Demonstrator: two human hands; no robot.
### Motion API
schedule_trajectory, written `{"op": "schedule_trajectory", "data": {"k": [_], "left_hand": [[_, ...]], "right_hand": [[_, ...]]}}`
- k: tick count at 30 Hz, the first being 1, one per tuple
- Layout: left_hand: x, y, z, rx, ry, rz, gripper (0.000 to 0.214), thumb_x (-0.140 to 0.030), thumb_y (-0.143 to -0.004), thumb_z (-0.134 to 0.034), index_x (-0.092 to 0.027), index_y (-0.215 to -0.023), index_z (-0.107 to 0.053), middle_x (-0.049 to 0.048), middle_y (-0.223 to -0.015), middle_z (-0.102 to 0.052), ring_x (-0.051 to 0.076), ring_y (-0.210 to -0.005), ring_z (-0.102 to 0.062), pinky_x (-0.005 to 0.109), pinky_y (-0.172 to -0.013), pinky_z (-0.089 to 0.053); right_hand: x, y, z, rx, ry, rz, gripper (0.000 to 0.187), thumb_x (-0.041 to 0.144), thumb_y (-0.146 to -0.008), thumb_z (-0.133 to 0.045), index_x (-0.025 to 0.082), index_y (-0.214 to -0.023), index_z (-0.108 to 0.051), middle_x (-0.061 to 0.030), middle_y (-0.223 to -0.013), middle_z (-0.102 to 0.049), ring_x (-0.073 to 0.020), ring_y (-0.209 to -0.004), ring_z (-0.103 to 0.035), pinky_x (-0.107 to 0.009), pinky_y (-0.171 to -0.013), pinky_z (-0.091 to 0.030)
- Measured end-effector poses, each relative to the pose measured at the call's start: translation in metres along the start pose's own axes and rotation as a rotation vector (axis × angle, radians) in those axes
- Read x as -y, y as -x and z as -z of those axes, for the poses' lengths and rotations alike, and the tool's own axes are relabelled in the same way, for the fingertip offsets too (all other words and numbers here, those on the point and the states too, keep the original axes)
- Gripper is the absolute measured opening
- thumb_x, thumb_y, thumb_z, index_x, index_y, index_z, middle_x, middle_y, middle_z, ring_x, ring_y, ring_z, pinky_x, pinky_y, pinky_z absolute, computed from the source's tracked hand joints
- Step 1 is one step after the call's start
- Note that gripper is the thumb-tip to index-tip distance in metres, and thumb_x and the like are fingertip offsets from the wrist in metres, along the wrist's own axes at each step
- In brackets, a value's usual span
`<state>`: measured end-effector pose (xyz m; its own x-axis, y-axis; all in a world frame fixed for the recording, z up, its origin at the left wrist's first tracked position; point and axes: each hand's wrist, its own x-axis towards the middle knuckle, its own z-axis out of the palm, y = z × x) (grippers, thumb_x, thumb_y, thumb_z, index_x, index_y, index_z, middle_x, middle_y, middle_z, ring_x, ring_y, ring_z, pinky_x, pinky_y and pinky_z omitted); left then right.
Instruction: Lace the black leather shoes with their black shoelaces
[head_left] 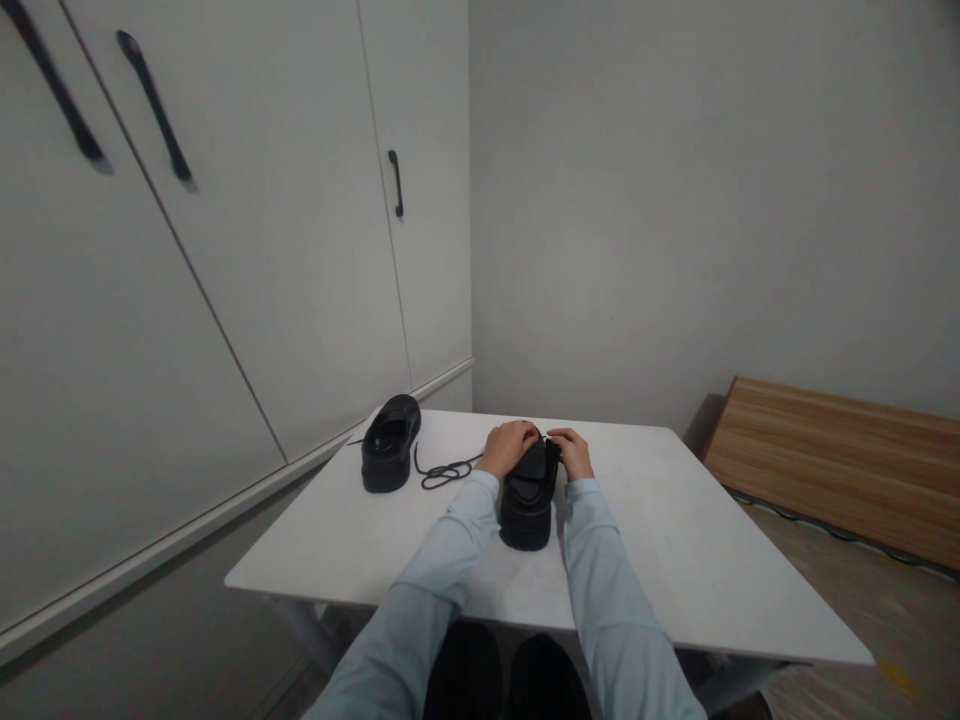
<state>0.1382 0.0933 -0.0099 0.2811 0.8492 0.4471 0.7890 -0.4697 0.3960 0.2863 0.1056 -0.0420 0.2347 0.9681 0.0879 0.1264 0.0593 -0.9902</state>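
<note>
A black shoe [526, 520] sits upright on the white table with its heel towards me and its tongue raised. My left hand [511, 447] lies over the left side of the shoe, fingers closed at the upper near the tongue. On the opposite side, my right hand [571, 455] has its fingers pinched together at the shoe's right edge. A thin dark strand shows between the fingertips of both hands; what exactly the right fingers hold is too small to make out. A black shoelace [448, 472] runs in loose loops over the table to my left hand.
A second black shoe [388, 450] stands at the far left of the white table [675, 560], a lace end sticking out beside it. White cabinets [285, 200] with black handles rise on the left. A wooden board [840, 460] leans near the wall at right.
</note>
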Motion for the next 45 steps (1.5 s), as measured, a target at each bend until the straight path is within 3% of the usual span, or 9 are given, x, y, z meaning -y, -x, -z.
{"op": "schedule_trajectory", "data": {"k": [4,9,14,22,30,34,39,45], "left_hand": [[-0.006,0.001,0.003,0.035,-0.093,-0.041,0.011,-0.023,-0.082,-0.06,-0.024,-0.086,-0.07,0.0066,-0.089,-0.069,0.022,-0.085,-0.063,0.028,-0.075,-0.044],[-0.012,0.002,0.006,0.114,-0.254,-0.071,0.016,-0.027,-0.087,-0.054,-0.024,-0.093,-0.069,0.0054,-0.097,-0.067,0.019,-0.089,-0.063,0.027,-0.076,-0.043],[-0.015,0.002,0.004,0.15,-0.369,-0.085,0.019,-0.031,-0.089,-0.05,-0.024,-0.098,-0.067,0.0044,-0.101,-0.066,0.02,-0.088,-0.063,0.03,-0.074,-0.043],[-0.018,0.001,0.005,0.168,-0.366,-0.077,0.02,-0.028,-0.09,-0.048,-0.024,-0.099,-0.066,0.0058,-0.101,-0.066,0.021,-0.09,-0.063,0.029,-0.074,-0.044],[-0.02,0.0,0.008,0.175,-0.358,-0.066,0.022,-0.028,-0.091,-0.047,-0.023,-0.102,-0.066,0.007,-0.102,-0.066,0.02,-0.094,-0.062,0.029,-0.078,-0.044],[-0.019,0.001,0.006,0.161,-0.337,-0.035,0.021,-0.029,-0.09,-0.05,-0.023,-0.099,-0.068,0.0064,-0.1,-0.067,0.02,-0.094,-0.063,0.028,-0.079,-0.044],[-0.022,0.003,0.005,0.112,-0.285,0.038,0.017,-0.031,-0.087,-0.055,-0.022,-0.095,-0.068,0.0053,-0.097,-0.069,0.02,-0.093,-0.063,0.029,-0.08,-0.044],[-0.024,0.003,0.006,0.092,-0.226,0.082,0.013,-0.03,-0.086,-0.057,-0.024,-0.094,-0.066,0.0026,-0.092,-0.07,0.019,-0.089,-0.063,0.028,-0.078,-0.043]], "right_hand": [[0.002,0.0,0.004,0.048,-0.102,-0.047,0.028,0.027,-0.057,-0.05,0.017,-0.079,-0.063,-0.0026,-0.07,-0.065,-0.0171,-0.068,-0.059,-0.026,-0.058,-0.044],[0.006,0.003,0.006,0.063,-0.354,-0.134,0.02,0.02,-0.047,-0.056,0.02,-0.066,-0.062,0.0026,-0.057,-0.059,-0.0133,-0.059,-0.054,-0.024,-0.054,-0.04],[0.007,0.002,0.007,0.064,-0.387,-0.156,0.017,0.018,-0.046,-0.058,0.021,-0.062,-0.063,0.0031,-0.054,-0.059,-0.0128,-0.057,-0.054,-0.024,-0.053,-0.04],[0.004,0.001,0.009,0.067,-0.447,-0.165,0.017,0.015,-0.048,-0.06,0.02,-0.063,-0.064,0.0039,-0.052,-0.059,-0.0102,-0.051,-0.053,-0.023,-0.051,-0.043],[-0.017,-0.008,0.007,0.028,-0.394,-0.056,0.02,0.011,-0.044,-0.06,0.018,-0.062,-0.064,0.0032,-0.052,-0.06,-0.0129,-0.054,-0.059,-0.028,-0.056,-0.052],[-0.021,-0.01,0.006,0.029,-0.377,-0.028,0.013,0.02,-0.048,-0.068,0.017,-0.06,-0.066,-0.0006,-0.056,-0.064,-0.0138,-0.056,-0.061,-0.031,-0.059,-0.054],[-0.028,-0.012,0.006,0.051,-0.308,0.026,0.028,0.037,-0.045,-0.078,0.015,-0.059,-0.068,-0.0042,-0.059,-0.067,-0.0175,-0.059,-0.063,-0.036,-0.066,-0.056],[-0.038,-0.017,0.008,0.037,-0.198,0.062,0.029,0.037,-0.039,-0.081,0.017,-0.055,-0.069,-0.0031,-0.056,-0.067,-0.019,-0.059,-0.062,-0.038,-0.069,-0.054]]}}
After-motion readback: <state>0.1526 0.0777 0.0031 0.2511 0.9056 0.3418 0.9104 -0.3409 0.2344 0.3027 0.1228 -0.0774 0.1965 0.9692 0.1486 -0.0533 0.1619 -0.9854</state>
